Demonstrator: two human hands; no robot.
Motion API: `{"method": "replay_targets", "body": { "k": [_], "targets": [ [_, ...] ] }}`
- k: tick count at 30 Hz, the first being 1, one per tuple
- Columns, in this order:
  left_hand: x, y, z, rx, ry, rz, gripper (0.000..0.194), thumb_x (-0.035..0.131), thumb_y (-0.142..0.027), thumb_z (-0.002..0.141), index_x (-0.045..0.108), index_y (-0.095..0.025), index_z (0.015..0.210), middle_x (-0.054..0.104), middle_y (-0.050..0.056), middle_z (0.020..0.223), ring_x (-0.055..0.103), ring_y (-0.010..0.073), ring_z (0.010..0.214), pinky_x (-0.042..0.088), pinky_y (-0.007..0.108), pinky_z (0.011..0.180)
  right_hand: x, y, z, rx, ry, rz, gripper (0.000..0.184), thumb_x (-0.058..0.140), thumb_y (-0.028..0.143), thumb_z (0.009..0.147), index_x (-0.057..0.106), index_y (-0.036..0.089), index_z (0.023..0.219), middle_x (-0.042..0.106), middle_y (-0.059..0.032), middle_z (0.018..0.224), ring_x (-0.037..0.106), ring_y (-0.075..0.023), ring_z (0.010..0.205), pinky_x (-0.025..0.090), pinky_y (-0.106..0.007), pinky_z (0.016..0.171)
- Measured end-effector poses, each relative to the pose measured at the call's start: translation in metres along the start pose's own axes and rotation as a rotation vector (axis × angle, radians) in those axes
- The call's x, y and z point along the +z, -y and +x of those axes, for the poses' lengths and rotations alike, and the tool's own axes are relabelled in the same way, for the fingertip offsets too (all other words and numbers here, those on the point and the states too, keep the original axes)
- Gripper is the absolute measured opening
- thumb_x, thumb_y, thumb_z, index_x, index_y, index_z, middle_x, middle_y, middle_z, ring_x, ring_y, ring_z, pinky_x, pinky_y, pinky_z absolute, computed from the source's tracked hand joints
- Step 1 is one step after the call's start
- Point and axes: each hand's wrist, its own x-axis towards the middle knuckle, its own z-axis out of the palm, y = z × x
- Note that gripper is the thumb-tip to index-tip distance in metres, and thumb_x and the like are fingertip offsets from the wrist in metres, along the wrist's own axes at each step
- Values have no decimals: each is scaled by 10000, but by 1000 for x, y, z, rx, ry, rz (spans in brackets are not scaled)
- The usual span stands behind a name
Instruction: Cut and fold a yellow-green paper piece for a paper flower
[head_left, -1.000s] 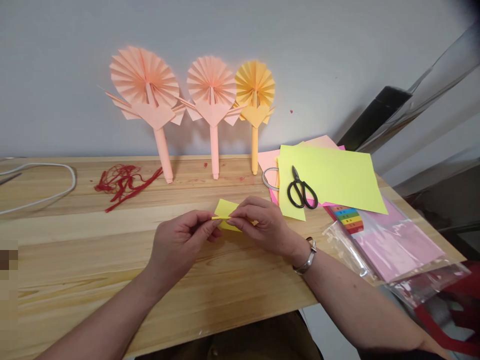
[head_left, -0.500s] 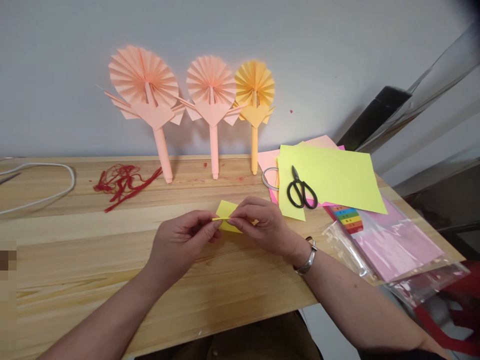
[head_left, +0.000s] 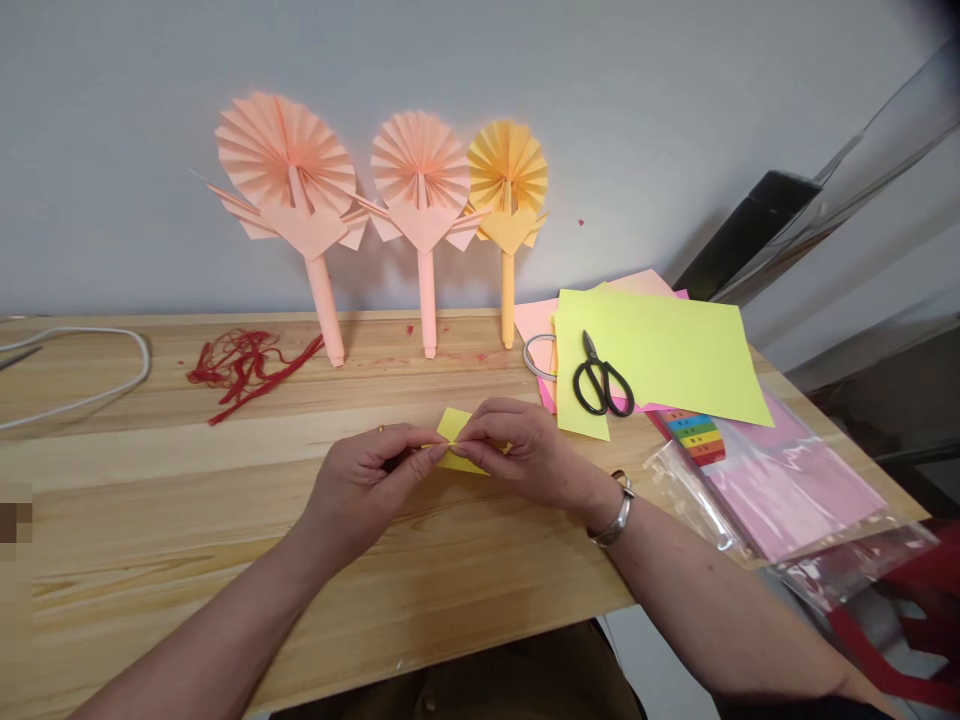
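Both hands pinch a small piece of yellow paper [head_left: 454,425] above the wooden table, near its middle. My left hand [head_left: 371,475] grips its left side between thumb and index finger. Close beside it, the thumb and fingers of my right hand [head_left: 517,445] are closed on the same paper, and a silver bracelet circles that wrist. The paper looks folded along the edge between my fingertips; much of it is hidden by the right hand. Black-handled scissors [head_left: 602,378] lie to the right on a yellow sheet [head_left: 675,350].
Three pleated paper fans, pink [head_left: 289,180], pink [head_left: 421,170] and orange [head_left: 510,170], lean against the wall. Red threads [head_left: 244,370] lie below them. A white cable [head_left: 142,365] curves at the left. A plastic-wrapped pink paper pack [head_left: 806,490] overhangs the table's right edge.
The yellow paper has tilted and shifted slightly between my fingertips, and the left index finger has straightened a little. Both hands keep their pinch; the other things lie as before.
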Motion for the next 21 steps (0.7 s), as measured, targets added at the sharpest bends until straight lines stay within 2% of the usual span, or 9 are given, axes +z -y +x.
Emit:
{"method": "replay_targets", "body": {
  "k": [4,10,15,21],
  "targets": [
    [-1,-1,-2,43,5,80,137,586,-306,778,703,-239,798,716,-21,724,618,147,656,472,248,629,0,0,0,-6,12,-10,215,530,248,879,622,139,719,593,-38,673,521,-109,635,430,-220,585],
    [-2,-4,-1,5,57,83,168,562,-328,796,702,-235,793,723,-6,737,624,163,672,474,252,632,0,-1,1,21,37,-1,197,544,242,869,626,144,720,591,-31,662,526,-111,627,428,-221,585],
    [-1,0,0,-31,16,65,240,613,-358,753,702,-226,933,709,2,705,566,129,529,448,240,503,-1,-2,0,40,53,7,187,543,235,872,639,145,739,608,-34,689,537,-111,643,428,-223,607],
    [0,-1,1,4,57,47,147,607,-312,764,737,-260,811,745,-4,780,646,165,699,477,246,630,-1,-2,0,69,68,20,181,558,232,862,657,135,746,597,-29,677,529,-109,641,417,-220,597]
  ]
}}
